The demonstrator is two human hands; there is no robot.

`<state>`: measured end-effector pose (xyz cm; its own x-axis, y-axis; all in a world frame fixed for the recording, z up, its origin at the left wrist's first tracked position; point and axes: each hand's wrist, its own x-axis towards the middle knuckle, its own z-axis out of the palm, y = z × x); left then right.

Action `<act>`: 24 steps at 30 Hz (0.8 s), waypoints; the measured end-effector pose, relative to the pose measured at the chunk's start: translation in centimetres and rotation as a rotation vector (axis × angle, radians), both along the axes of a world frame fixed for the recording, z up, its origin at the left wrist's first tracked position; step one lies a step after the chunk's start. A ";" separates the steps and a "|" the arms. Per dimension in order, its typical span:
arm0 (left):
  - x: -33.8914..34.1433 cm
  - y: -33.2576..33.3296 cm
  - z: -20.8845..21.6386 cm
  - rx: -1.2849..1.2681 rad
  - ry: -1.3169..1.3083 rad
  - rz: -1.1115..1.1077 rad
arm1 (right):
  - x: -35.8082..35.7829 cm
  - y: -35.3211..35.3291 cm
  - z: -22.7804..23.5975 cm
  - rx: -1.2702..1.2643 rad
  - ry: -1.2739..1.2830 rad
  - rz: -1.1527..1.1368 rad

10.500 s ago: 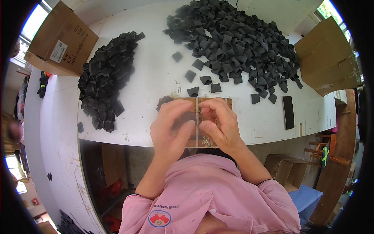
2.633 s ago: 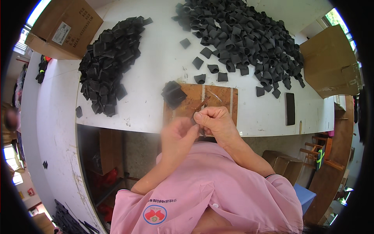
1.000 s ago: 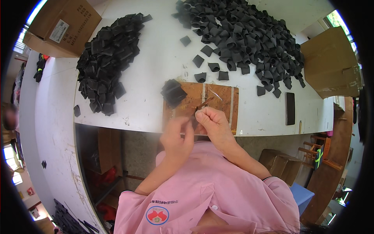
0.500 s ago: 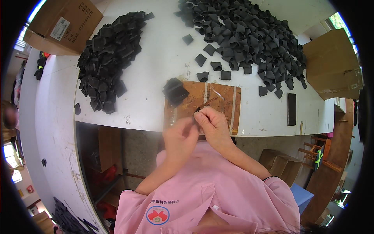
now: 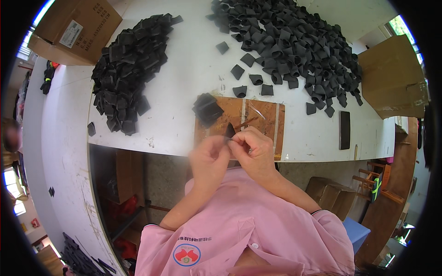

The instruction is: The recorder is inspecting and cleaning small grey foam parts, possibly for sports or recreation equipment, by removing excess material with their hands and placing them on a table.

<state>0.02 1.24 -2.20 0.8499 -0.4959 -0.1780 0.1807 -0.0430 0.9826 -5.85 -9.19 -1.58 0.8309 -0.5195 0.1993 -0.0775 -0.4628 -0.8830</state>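
Observation:
Close together over the front of a brown board (image 5: 212, 133), my two hands meet at a small black fabric piece (image 5: 229, 130). My left hand (image 5: 210, 152), slightly blurred, is closed with its fingertips at the piece's lower end. Thumb and forefinger of my right hand (image 5: 252, 146) pinch the same piece from the right. A thin brown stick (image 5: 245, 123) shows just beyond my right fingers; whether it is held or lies on the board I cannot tell. A small stack of flat black pieces (image 5: 207, 110) rests on the board's far left corner.
Flat black pieces (image 5: 131, 64) form a heap at the left. A larger heap of black tube-like pieces (image 5: 294, 43) spreads across the far right, with several loose ones before it. A dark phone-shaped slab (image 5: 344, 130) lies at right. Cardboard boxes (image 5: 76, 30) flank the white table (image 5: 175, 129).
The black piece now stands up visibly between my fingertips. My left hand has risen slightly and come against my right fingers, which have shifted a little lower.

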 end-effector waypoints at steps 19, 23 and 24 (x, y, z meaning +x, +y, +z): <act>0.9 -0.3 0.3 -0.086 0.251 0.112 | 0.7 0.4 -1.1 -0.552 -0.075 -0.089; 2.1 0.2 0.5 -0.568 0.681 -0.072 | 0.0 -0.9 0.0 0.320 0.070 -0.075; 2.2 0.2 0.6 -0.502 0.643 -0.127 | -0.3 -1.4 0.2 0.736 0.126 -0.002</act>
<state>2.21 1.49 -1.59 0.5901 -0.7311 -0.3425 0.7376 0.3157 0.5969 -6.11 -10.57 -1.38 0.8237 -0.4833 -0.2965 -0.1984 0.2443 -0.9492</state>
